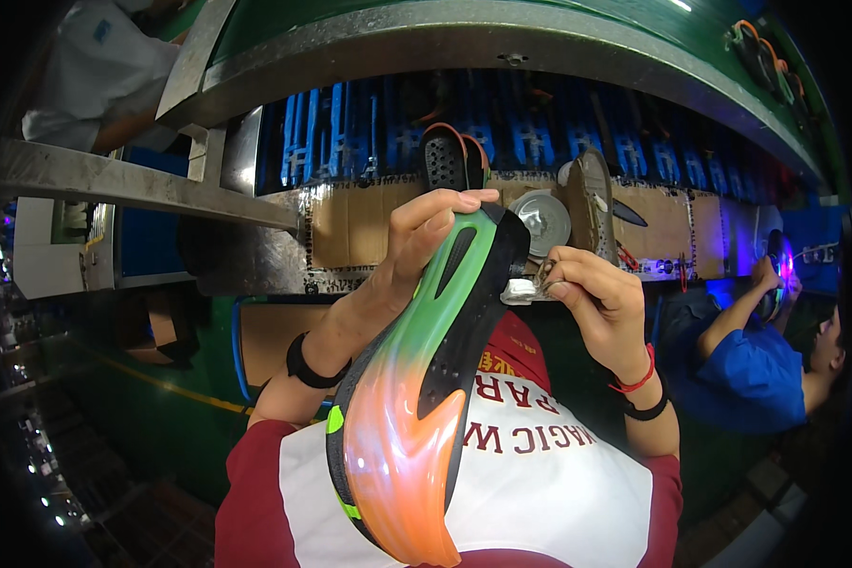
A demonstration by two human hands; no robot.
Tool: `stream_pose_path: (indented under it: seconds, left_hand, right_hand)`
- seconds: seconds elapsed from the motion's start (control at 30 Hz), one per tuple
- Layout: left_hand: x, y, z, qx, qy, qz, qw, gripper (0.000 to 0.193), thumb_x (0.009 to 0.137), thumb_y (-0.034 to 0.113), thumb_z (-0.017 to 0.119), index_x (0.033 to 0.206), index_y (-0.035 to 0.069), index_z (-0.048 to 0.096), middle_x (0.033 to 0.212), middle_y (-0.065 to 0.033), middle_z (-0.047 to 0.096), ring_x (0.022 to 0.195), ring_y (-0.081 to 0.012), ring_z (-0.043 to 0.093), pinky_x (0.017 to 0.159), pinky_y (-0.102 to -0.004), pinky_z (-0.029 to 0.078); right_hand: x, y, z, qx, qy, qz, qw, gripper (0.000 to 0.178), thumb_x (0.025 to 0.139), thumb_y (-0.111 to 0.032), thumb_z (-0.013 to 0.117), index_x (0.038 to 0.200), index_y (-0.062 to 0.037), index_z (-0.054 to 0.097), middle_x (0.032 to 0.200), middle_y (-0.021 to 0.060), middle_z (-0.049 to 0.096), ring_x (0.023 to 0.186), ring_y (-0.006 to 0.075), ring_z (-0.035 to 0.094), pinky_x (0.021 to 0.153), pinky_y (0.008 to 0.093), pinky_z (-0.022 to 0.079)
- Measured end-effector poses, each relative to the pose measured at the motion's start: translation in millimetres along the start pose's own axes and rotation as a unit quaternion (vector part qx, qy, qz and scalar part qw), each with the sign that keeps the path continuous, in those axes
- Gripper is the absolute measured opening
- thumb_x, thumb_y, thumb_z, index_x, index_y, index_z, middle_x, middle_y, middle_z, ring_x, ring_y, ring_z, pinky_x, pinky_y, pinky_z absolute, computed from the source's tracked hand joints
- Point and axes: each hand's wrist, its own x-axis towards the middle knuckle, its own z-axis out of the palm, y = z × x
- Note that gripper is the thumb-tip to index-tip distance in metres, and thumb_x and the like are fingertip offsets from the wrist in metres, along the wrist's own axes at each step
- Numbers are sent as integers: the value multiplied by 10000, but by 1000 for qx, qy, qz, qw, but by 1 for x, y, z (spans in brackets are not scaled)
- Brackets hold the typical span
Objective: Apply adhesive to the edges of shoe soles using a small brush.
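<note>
Glossy orange-green sole, L hand.

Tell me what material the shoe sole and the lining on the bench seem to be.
The shoe sole looks like glossy moulded rubber or foam: smooth, shiny, orange-to-green with black inserts. The bench lining looks like matte brown cardboard, taped at the edges.

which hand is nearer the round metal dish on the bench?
Right. The right hand sits just below and right of the round metal dish; the left hand grips the shoe sole, farther left.
</note>
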Motion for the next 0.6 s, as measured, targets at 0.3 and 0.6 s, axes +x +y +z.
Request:
stream_pose_path:
  seconds: [0.3,0.6]
  left_hand:
    - [-21,25,-24,-4,-15,-7,1000,881,733,-56,708,1449,126,228,1251,-227,428,1103,-389,560,860,-421,539]
    - [-10,11,-18,-5,-28,-12,1000,832,738,-24,712,1425,87,256,1264,-219,430,1133,-350,546,860,-401,530]
  right_hand:
    - [0,0,-1,32,-12,8,999,98,789,61,654,886,57,643,940,176,680,795,251,673,711,278,515]
    - [-3,2,0,58,-6,21,998,88,798,63,643,886,62,647,954,174,685,797,222,671,713,271,513]
